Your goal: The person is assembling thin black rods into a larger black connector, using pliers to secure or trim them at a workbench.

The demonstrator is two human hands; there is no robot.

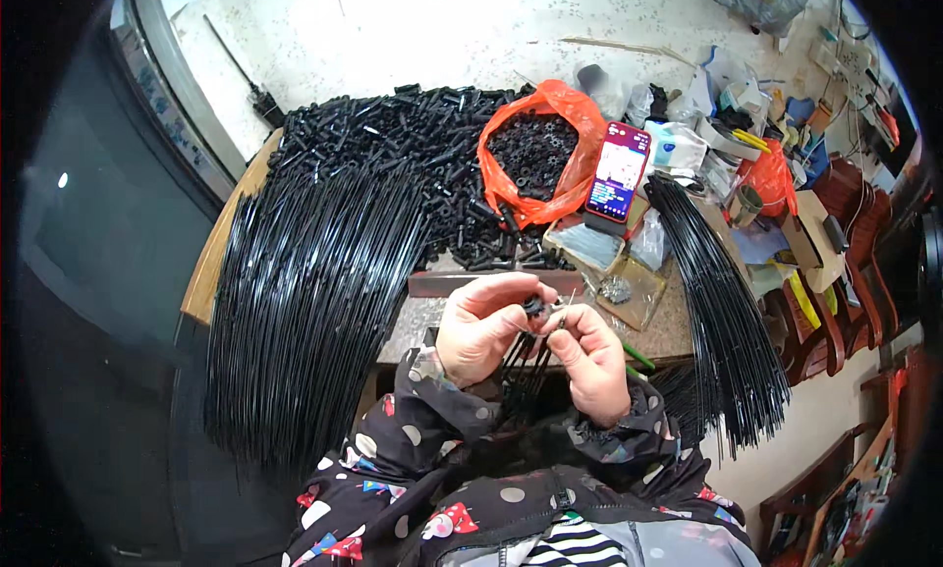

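Close together over the front of the table, my two hands work on small parts. My left hand (476, 333) is closed, its thumb and fingers pinching a small black toothed plastic piece (533, 306). Just beside it, my right hand (592, 363) is closed in a pinch on a thin black rod, whose tip lies mostly hidden by the fingers. Several black rods (526, 364) hang down between the hands. A large bundle of long black rods (305, 302) drapes over the table edge to the left, and another bundle (722, 322) lies to the right.
Black plastic tubes (363, 140) are heaped at the back. An orange plastic bag (580, 104) holds small black toothed pieces. A lit phone (619, 174) stands beside it. Small metal parts (616, 289) lie in a shallow tray near my right hand. Clutter and wooden chairs (855, 263) are at right.
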